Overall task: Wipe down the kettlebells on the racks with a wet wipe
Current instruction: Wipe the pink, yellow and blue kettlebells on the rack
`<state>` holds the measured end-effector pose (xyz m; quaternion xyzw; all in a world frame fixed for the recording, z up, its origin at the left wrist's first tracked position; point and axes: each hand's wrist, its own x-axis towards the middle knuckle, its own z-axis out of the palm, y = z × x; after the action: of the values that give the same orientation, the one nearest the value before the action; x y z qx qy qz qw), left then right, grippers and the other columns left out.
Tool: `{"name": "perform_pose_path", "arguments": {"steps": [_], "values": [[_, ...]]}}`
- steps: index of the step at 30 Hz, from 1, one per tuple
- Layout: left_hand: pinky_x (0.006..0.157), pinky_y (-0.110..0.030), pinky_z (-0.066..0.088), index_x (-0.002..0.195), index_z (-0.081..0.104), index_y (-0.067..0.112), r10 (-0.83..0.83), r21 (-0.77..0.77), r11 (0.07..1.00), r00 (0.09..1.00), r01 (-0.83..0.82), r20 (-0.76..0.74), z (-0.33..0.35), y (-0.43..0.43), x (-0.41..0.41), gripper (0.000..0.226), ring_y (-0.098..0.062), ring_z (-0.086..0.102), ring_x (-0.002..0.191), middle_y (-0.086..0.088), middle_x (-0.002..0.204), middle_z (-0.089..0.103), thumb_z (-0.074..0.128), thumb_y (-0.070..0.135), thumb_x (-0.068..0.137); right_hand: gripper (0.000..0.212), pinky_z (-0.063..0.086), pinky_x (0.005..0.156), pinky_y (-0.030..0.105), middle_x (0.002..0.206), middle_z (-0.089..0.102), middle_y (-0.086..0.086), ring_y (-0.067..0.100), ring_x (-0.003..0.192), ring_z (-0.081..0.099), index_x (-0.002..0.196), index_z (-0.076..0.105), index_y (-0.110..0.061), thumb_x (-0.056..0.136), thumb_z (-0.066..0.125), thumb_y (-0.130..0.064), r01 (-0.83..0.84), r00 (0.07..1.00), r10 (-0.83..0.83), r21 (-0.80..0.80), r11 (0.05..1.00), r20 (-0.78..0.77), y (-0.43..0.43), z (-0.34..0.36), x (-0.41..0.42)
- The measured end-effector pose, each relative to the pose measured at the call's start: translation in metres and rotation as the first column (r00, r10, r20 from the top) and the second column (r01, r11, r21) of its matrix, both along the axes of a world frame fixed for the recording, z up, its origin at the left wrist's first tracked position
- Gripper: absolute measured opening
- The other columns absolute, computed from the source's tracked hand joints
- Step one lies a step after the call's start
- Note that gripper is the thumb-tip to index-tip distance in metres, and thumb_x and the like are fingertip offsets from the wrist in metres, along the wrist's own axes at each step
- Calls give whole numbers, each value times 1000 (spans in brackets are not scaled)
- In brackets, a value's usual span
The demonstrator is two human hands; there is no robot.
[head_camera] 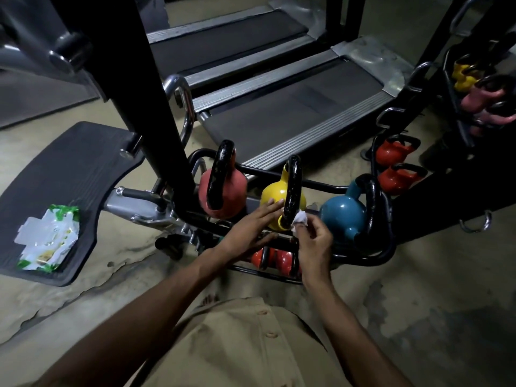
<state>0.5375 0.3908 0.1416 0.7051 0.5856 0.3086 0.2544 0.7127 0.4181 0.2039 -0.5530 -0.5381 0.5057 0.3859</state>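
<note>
Three kettlebells with black handles lie on the top tier of a low black rack [371, 259]: a pink one [234, 195], a yellow one [275, 195] and a blue one [342, 215]. My left hand [251, 229] rests with straight fingers on the yellow kettlebell's body. My right hand [314, 243] pinches a crumpled white wet wipe [300, 219] against the lower end of the yellow kettlebell's black handle [291, 191]. Red kettlebells [279, 261] sit on the lower tier, partly hidden by my hands.
A green and white wipes pack [46, 238] lies on a black footplate [69, 169] at the left. Treadmills [293, 107] stand behind the rack. A second rack at the right holds red kettlebells [393, 152], pink ones [480, 100] and a yellow one [463, 76]. A thick black post [156, 107] rises left of centre.
</note>
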Motion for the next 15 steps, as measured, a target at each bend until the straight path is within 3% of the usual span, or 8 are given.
{"name": "perform_pose_path", "arguments": {"steps": [2,4,5,7,9,10,12,15], "values": [[128,-35,21,161,32,17,3,1,1000,1000,-3,17,-1,-1,1,70,-14,9,160,4,171,20,66,27,101,11,57,81,32,104,69,2,19,96,67,107,67,-18,96,67,-18,-14,993,-8,192,981,114,-4,-4,2],[127,-37,23,160,34,14,13,12,1000,1000,-14,28,-1,-1,2,68,-16,10,159,3,171,20,65,26,101,11,51,84,20,106,62,6,17,99,61,104,67,-9,93,65,-5,-174,957,30,490,854,289,-1,-1,5],[127,-38,25,159,36,13,18,17,1000,999,-19,37,0,-1,2,66,-16,11,159,3,170,21,64,28,101,11,48,89,20,106,61,9,18,101,59,103,68,-5,94,62,-2,-310,916,58,607,732,398,1,1,7],[126,-38,27,156,41,10,19,21,1000,998,-21,56,2,-1,2,64,-19,14,159,-1,168,26,61,33,100,19,48,93,33,104,64,13,27,100,57,102,73,-3,101,53,-3,-600,769,35,703,382,638,14,3,12],[125,-41,28,156,41,8,3,27,1000,998,-5,63,2,-2,1,64,-23,16,159,-4,168,27,60,30,98,17,47,92,42,105,67,12,31,99,58,102,73,-7,101,56,-5,-793,600,-79,605,76,796,33,6,16],[125,-44,29,156,41,9,-4,23,1000,998,2,67,2,-2,1,64,-24,16,159,-4,168,27,61,27,98,15,46,95,44,107,67,10,31,101,59,104,72,-8,100,57,-6,-844,533,-123,536,-10,837,42,9,16],[126,-45,28,155,42,10,6,-12,1000,997,-5,75,3,-2,1,64,-21,16,159,-2,168,27,66,22,97,15,39,109,49,105,66,9,31,107,61,104,70,-10,101,56,-13,-904,428,-158,418,-91,890,56,21,10],[126,-43,28,151,47,7,36,-30,999,995,-33,98,4,-3,-1,60,-18,19,157,-5,167,27,68,16,96,16,32,119,58,99,67,9,32,106,62,100,70,-10,97,59,-20,-952,295,-154,277,-128,943,66,34,-7]]}}
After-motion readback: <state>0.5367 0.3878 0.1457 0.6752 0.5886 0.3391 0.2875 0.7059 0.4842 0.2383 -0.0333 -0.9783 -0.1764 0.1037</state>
